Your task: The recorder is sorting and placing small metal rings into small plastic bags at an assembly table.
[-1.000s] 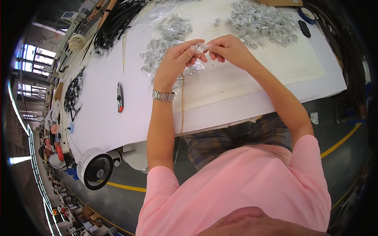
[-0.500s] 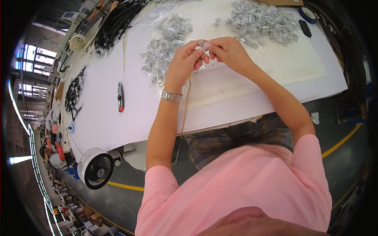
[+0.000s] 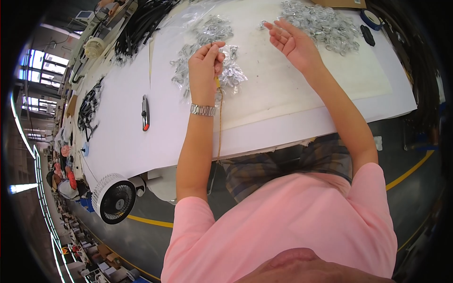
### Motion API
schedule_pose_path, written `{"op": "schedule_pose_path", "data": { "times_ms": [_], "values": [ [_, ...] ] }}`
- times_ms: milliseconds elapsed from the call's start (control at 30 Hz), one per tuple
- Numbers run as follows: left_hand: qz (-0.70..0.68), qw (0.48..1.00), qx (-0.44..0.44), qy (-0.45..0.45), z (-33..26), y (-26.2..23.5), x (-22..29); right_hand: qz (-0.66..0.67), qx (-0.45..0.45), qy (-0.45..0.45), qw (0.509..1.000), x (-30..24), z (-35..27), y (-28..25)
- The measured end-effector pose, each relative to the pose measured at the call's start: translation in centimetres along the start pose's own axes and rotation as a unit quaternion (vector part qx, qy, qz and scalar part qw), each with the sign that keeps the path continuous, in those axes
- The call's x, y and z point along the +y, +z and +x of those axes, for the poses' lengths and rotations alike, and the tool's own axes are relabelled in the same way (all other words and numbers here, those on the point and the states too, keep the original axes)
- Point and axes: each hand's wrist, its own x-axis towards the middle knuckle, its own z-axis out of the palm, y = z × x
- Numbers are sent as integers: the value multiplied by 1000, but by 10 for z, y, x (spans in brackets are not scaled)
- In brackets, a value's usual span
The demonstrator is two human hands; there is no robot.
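Head view: the left hand point(image 3: 205, 63) pinches a thin tan cord point(image 3: 219, 122) and a small metal piece near the table's point(image 3: 283, 127) middle, beside a pile of bagged metal fittings point(image 3: 207, 52). The right hand point(image 3: 292, 42) hovers open-fingered toward the far edge's larger pile point(image 3: 325, 23). The cord, trailing off the near edge, could snag and jerk loose.

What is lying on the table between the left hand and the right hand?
In the head view, only bare cream paper sheet lies between the left hand and the right hand; the small metal parts sit beside the left hand.
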Motion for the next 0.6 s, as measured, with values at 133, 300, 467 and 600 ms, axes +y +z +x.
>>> {"op": "schedule_pose_path", "data": {
  "times_ms": [133,300,467,600],
  "values": [
    [-52,998,29,-1,2,-16,-2,-609,-153,-111,770,54,-33,31],
    [-41,999,5,-21,5,-3,-5,-738,-219,-318,553,88,-36,27],
    [-21,999,14,-28,2,-15,-5,-697,-179,-103,686,63,-37,36],
    [72,997,15,-13,2,0,-2,-352,-145,67,922,48,-15,13]
  ]
}}
